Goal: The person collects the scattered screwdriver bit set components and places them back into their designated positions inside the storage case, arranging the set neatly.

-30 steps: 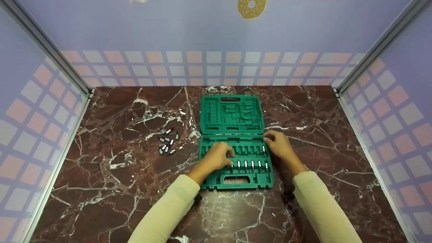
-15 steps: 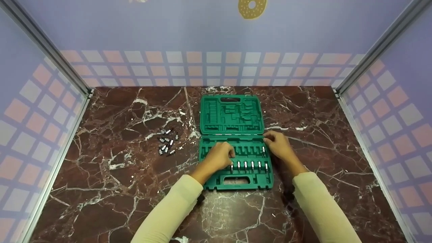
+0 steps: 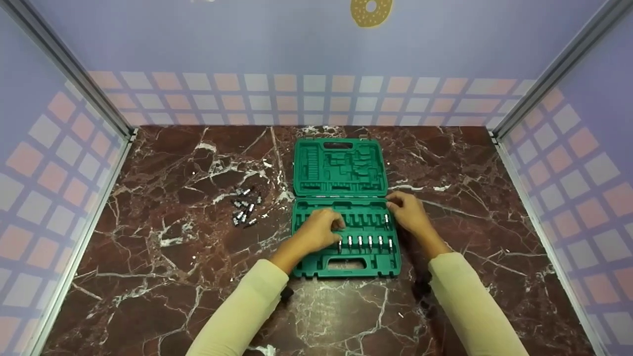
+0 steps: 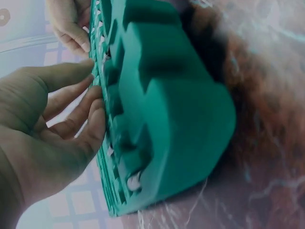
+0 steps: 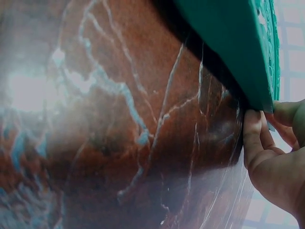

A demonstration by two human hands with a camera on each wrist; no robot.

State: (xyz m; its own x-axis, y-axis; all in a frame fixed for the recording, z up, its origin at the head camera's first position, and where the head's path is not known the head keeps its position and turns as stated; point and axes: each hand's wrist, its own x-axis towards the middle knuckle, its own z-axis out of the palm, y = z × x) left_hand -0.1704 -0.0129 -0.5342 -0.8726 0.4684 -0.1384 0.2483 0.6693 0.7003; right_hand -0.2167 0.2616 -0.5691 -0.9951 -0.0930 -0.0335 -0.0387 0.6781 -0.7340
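Observation:
A green plastic bit case (image 3: 341,264) lies unfolded on the marbled table. Short silver bit sockets (image 3: 370,242) stand in its near row, and one more sits at the right of the far row. My left hand (image 3: 319,230) reaches over the case's left half, its thumb tip at the leftmost visible bit socket (image 3: 339,245). In the left wrist view the fingertips (image 4: 97,112) are right at the slots; I cannot tell whether they pinch a bit socket. My right hand (image 3: 408,212) pinches the case's right edge near the hinge, thumb and fingers on either side.
Left of the case lies a loose pile of silver and black bit sockets (image 3: 243,207). The lid (image 3: 339,168) lies back, away from the person, with moulded recesses. Purple checkered walls (image 3: 316,99) enclose the table on the back and both sides.
The left forearm shifts slightly right and back again, while its fingertips stay at the same bit socket. The right hand holds its place on the case edge.

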